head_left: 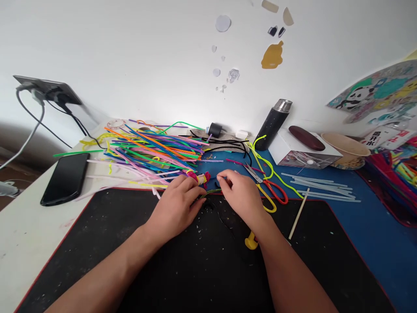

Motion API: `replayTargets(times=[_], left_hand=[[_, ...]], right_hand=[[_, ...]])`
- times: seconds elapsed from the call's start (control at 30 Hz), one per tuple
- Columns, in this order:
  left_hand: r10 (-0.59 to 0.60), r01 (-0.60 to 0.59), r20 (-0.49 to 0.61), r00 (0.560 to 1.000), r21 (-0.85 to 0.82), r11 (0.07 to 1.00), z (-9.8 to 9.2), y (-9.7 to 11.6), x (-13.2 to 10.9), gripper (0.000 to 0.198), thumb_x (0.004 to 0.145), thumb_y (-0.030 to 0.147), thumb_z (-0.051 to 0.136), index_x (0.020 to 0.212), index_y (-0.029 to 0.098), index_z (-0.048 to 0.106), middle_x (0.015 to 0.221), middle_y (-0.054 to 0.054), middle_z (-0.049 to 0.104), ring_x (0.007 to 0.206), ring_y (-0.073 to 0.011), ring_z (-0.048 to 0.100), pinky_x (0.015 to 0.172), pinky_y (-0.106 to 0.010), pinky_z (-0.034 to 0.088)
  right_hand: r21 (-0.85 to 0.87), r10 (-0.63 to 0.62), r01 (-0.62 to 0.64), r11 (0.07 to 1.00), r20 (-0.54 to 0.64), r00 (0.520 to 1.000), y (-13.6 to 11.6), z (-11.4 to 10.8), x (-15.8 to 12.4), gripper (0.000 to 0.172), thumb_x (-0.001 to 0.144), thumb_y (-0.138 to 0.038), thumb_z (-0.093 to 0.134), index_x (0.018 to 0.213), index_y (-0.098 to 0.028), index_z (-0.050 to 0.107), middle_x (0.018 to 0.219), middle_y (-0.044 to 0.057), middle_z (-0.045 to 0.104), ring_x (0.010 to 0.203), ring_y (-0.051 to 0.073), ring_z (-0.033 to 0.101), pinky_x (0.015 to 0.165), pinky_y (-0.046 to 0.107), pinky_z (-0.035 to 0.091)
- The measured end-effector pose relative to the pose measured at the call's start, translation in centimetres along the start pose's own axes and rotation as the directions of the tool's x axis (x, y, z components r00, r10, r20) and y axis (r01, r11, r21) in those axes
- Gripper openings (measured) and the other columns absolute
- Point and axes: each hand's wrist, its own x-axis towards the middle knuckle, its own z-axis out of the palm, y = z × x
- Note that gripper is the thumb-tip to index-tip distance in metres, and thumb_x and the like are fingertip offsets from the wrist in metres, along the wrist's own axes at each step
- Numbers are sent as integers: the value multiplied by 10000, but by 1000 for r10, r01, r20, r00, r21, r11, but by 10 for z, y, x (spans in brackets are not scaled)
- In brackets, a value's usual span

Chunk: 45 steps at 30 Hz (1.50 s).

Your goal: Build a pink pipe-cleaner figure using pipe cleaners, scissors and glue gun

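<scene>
At the far edge of the black mat, my left hand (pixel 177 202) is closed around a small pink, cream and yellow pipe cleaner figure (pixel 203 178); part of it is hidden by the fingers. Just to its right, my right hand (pixel 239 191) has thumb and forefinger pinched together. What lies between those fingertips is too small to make out. Under and between both hands are a green pipe cleaner piece (pixel 213 191) and thin black strands (pixel 224 219). Scissors (pixel 265 184) with red and yellow handles lie beside my right hand.
A heap of coloured pipe cleaners (pixel 153 148) spreads behind my left hand, near a black phone (pixel 65 179). At the back right stand a dark thermos (pixel 273 126) and a white box (pixel 286 150). Glue sticks (pixel 325 189) and a wooden stick (pixel 299 214) lie right.
</scene>
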Motion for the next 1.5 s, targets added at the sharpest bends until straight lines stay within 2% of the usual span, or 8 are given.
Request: replayTargets(times=[0.17, 0.47, 0.53, 0.63, 0.67, 0.8, 1.33, 1.5], left_hand=[[34, -53, 123, 992, 155, 986, 10, 9, -1, 81, 991, 254, 721, 995, 186, 764, 1037, -119, 705, 1037, -344, 619, 893, -494, 535], [86, -122, 155, 984, 236, 964, 23, 15, -3, 138, 983, 166, 673, 868, 194, 744, 937, -102, 684, 945, -315, 584, 898, -503, 522], [73, -92, 118, 990, 169, 981, 19, 13, -2, 140, 992, 167, 656, 882, 202, 735, 923, -89, 686, 930, -301, 590, 861, -467, 518], [-37, 36, -66, 997, -10, 999, 4, 6, 1, 122, 1015, 189, 637, 920, 214, 709, 963, -74, 724, 927, -270, 618, 851, -432, 507], [-101, 90, -153, 983, -79, 993, -1, 4, 2, 125, 1023, 203, 635, 915, 217, 696, 971, -67, 737, 923, -256, 629, 855, -421, 506], [-319, 261, -270, 909, -229, 938, -17, -2, 4, 146, 1020, 263, 655, 877, 237, 668, 898, -26, 722, 891, -227, 646, 828, -385, 503], [-275, 221, -246, 930, -224, 949, -11, 2, 2, 118, 999, 245, 653, 882, 240, 670, 871, -22, 735, 875, -232, 670, 819, -392, 524], [-257, 201, -211, 943, -252, 947, -13, 2, 3, 139, 1031, 252, 625, 896, 237, 658, 900, -31, 728, 901, -231, 671, 833, -381, 524]], right_hand=[[51, -37, 38, 998, -35, 999, -5, -2, -2, 193, 1050, -284, 602, 1018, -251, 790, 732, 8, 752, 678, 212, 666, 657, 304, 366], [125, -82, 82, 989, -7, 997, -14, -1, -6, 199, 1050, -286, 605, 1020, -251, 799, 738, -3, 755, 650, 189, 643, 668, 306, 386], [199, -82, 83, 977, -11, 997, -16, -3, -8, 201, 1045, -295, 608, 1010, -248, 801, 725, -7, 738, 635, 180, 624, 664, 300, 400], [357, -52, 53, 933, -12, 999, -18, -5, -9, 210, 1035, -323, 610, 986, -244, 798, 689, -15, 693, 608, 167, 592, 626, 286, 412], [414, -37, 33, 910, 2, 999, -19, -5, -9, 215, 1034, -338, 611, 985, -241, 797, 691, -16, 687, 604, 163, 588, 610, 283, 413], [583, -17, -47, 811, 104, 994, -20, -3, -11, 252, 1035, -424, 628, 1044, -233, 791, 759, -8, 707, 639, 160, 627, 598, 273, 446], [552, -65, -6, 834, 109, 992, -28, 2, -17, 207, 1000, -405, 677, 1054, -236, 784, 698, -28, 650, 602, 150, 561, 567, 265, 426], [498, -95, 52, 866, 60, 994, -29, -1, -16, 196, 1019, -344, 628, 924, -230, 756, 699, -22, 659, 620, 148, 570, 597, 267, 402]])
